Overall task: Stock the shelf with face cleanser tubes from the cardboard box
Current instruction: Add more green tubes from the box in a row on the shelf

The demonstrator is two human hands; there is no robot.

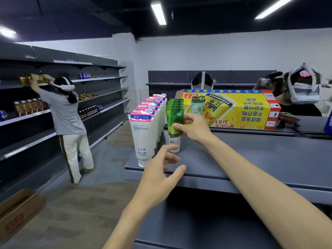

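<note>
From the head camera, a grey shelf (260, 159) runs across the middle, and both bare arms reach out over its front edge. The right hand (195, 128) is up at the front green tube (173, 125), its thumb and fingers (177, 127) pinching the tube's upper half while the tube stands upright on its white cap on the shelf. More green tubes (177, 102) stand in a line straight behind it. Just to the left stands a row of white facial cleanser tubes (143, 137) with pink and blue tops, also cap-down, running back in single file; the front one sits close to the shelf's front edge. The left hand (159, 174) hovers low in front of the two rows, fingers spread and loosely curled, holding nothing, its fingertips near the base of the green tube but apart from it as far as I can tell.

Behind the green row, a pale green tube (197, 106) stands against a big yellow cardboard box (233, 109) lying on its side on the shelf, its print upside down.

Across the aisle on the left, a person in a grey shirt (66, 119) reaches up to a dark shelving unit (107, 97) with bottles and cans on it. A brown carton (18, 211) lies on the floor at lower left.
</note>
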